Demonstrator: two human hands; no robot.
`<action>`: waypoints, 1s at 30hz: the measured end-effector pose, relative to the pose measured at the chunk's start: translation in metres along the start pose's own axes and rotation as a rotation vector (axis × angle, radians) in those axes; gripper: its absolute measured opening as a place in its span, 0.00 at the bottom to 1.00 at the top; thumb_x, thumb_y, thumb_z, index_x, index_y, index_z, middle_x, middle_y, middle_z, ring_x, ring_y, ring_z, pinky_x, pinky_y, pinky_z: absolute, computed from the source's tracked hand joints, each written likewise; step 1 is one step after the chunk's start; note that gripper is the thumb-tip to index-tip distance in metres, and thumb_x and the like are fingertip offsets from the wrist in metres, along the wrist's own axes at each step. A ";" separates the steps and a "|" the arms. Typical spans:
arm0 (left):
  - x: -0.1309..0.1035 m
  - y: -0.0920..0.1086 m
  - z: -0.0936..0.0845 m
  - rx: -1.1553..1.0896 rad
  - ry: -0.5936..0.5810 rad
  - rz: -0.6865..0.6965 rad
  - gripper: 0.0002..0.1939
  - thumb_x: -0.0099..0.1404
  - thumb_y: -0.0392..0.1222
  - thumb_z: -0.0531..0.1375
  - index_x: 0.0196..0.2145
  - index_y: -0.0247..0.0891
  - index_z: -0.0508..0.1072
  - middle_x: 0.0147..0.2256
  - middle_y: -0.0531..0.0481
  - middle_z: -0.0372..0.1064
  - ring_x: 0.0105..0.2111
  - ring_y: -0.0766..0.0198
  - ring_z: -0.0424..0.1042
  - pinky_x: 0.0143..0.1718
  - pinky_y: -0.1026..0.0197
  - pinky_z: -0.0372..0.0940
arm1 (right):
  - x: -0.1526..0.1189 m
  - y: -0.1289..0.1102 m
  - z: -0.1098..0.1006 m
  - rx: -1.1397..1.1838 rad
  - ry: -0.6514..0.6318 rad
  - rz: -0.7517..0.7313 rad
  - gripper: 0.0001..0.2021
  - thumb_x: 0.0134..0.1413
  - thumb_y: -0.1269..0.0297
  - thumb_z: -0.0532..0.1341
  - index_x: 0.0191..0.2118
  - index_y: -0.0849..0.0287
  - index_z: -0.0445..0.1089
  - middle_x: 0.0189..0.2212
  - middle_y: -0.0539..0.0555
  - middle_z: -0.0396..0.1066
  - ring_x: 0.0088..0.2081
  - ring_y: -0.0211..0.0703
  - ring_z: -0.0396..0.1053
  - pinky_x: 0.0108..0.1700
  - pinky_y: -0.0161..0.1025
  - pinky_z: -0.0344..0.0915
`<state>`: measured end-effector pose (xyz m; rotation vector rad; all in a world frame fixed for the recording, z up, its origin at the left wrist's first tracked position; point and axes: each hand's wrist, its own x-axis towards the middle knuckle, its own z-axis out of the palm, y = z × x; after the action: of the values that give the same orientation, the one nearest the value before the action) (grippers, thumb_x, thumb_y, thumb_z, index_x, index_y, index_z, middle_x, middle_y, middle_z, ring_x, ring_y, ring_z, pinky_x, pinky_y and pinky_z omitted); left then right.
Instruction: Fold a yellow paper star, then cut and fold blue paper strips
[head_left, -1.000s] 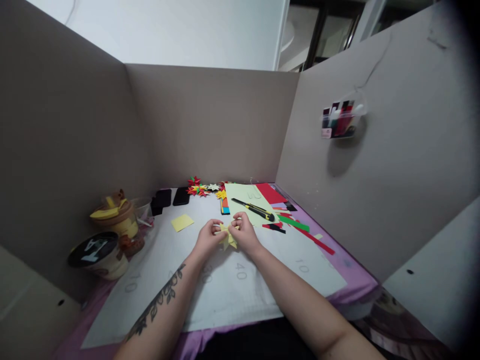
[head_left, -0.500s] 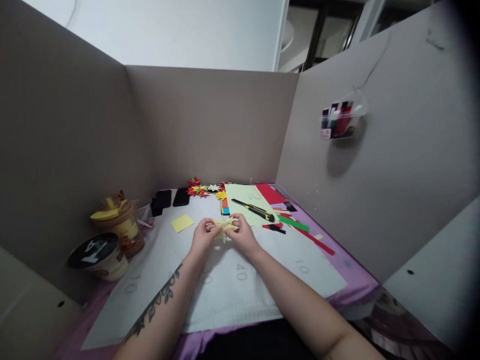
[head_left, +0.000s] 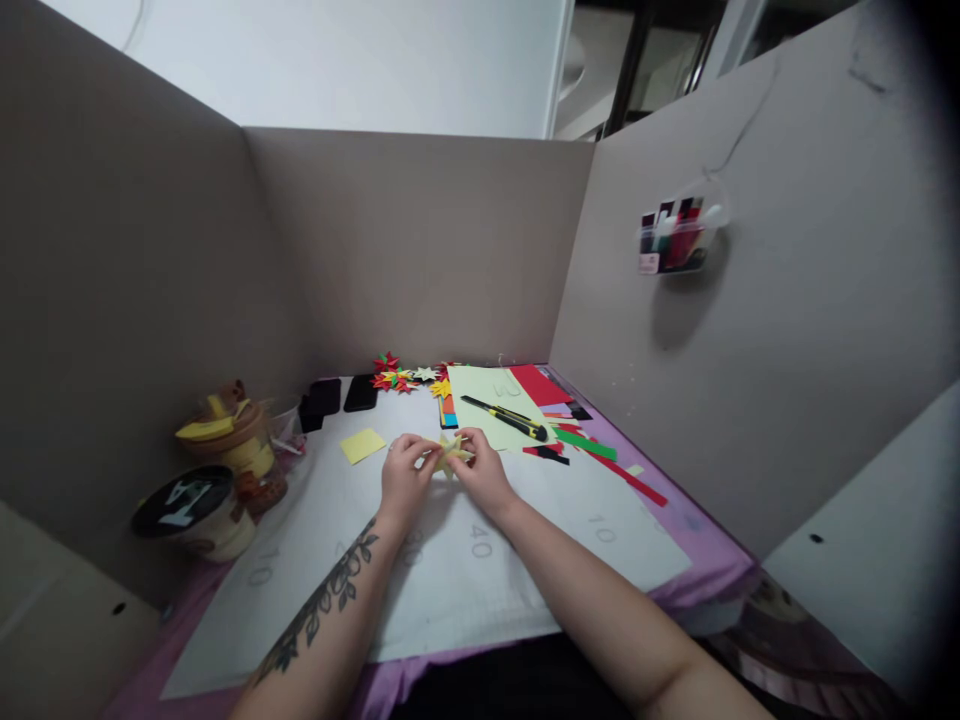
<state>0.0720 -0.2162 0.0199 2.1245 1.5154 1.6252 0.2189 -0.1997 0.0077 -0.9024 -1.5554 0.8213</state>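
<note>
Between both hands is a small pale yellow folded paper star [head_left: 450, 458], partly covered by fingers. My left hand [head_left: 406, 472] pinches its left side, and my right hand [head_left: 482, 468] grips its right side. Left of my left hand lies a yellow paper square [head_left: 363, 445] on the white sheet [head_left: 435, 610]. Beyond my right hand, a black and yellow cutter knife [head_left: 506, 418] rests on pale green paper [head_left: 480, 385]. Several colourful paper stars [head_left: 394, 377] are grouped at the back of the table.
Two dark phones [head_left: 361, 393] lie at the back left. Tubs [head_left: 196, 510] and a clear cup [head_left: 286, 425] stand at the left edge. Red paper [head_left: 540, 385] and a green strip [head_left: 586, 444] lie at the right. A clear container [head_left: 679, 238] hangs on the right panel.
My left hand has turned slightly, its fingers now higher and more over the star's left side. My right hand has barely moved. The view has shifted a little.
</note>
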 end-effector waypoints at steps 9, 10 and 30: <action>0.003 -0.001 -0.001 -0.017 -0.088 -0.025 0.06 0.60 0.41 0.58 0.31 0.40 0.75 0.31 0.49 0.67 0.35 0.61 0.67 0.38 0.59 0.61 | -0.001 -0.001 -0.004 -0.090 -0.002 -0.028 0.14 0.49 0.66 0.57 0.44 0.54 0.61 0.36 0.50 0.69 0.37 0.43 0.70 0.37 0.38 0.66; 0.003 -0.001 -0.001 -0.015 -0.097 -0.026 0.06 0.60 0.41 0.58 0.31 0.40 0.75 0.31 0.49 0.67 0.35 0.61 0.67 0.38 0.59 0.61 | -0.001 -0.001 -0.004 -0.093 -0.003 -0.034 0.14 0.49 0.66 0.57 0.44 0.53 0.61 0.36 0.50 0.69 0.37 0.43 0.70 0.38 0.39 0.66; 0.005 -0.001 -0.003 -0.016 -0.212 0.012 0.06 0.61 0.40 0.56 0.28 0.39 0.69 0.30 0.50 0.65 0.34 0.62 0.65 0.36 0.61 0.60 | -0.002 0.003 -0.005 -0.113 -0.034 -0.059 0.11 0.50 0.65 0.57 0.42 0.53 0.61 0.35 0.50 0.69 0.36 0.43 0.70 0.39 0.40 0.66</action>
<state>0.0687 -0.2130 0.0243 2.2185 1.4232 1.3585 0.2242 -0.1998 0.0050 -0.9232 -1.6632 0.7158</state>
